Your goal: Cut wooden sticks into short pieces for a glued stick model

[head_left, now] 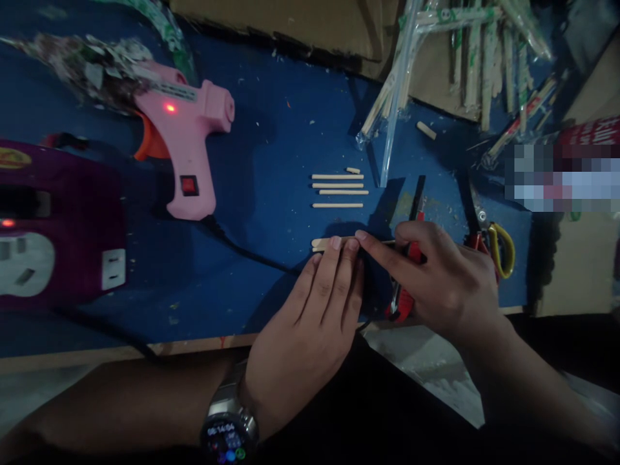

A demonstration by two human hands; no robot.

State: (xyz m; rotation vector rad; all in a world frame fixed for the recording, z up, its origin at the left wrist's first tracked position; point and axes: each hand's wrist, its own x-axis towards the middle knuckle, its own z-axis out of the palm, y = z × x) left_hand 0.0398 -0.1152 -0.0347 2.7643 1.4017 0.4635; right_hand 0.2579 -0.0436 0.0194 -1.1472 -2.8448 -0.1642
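My left hand (314,310) lies flat with its fingers together, the fingertips pressing a thin wooden stick (320,243) onto the blue board (271,142). My right hand (431,278) is closed round a red utility knife (402,300), its forefinger stretched out along the stick towards my left fingertips. Several cut wooden sticks (338,190) lie in a row just beyond. A watch is on my left wrist.
A pink glue gun (186,139) with a lit red light stands at the left, its black cord running under my left hand. A purple power strip (58,232) is at far left. Wrapped chopsticks (465,58) lie at the back right, yellow-handled pliers (498,248) to the right.
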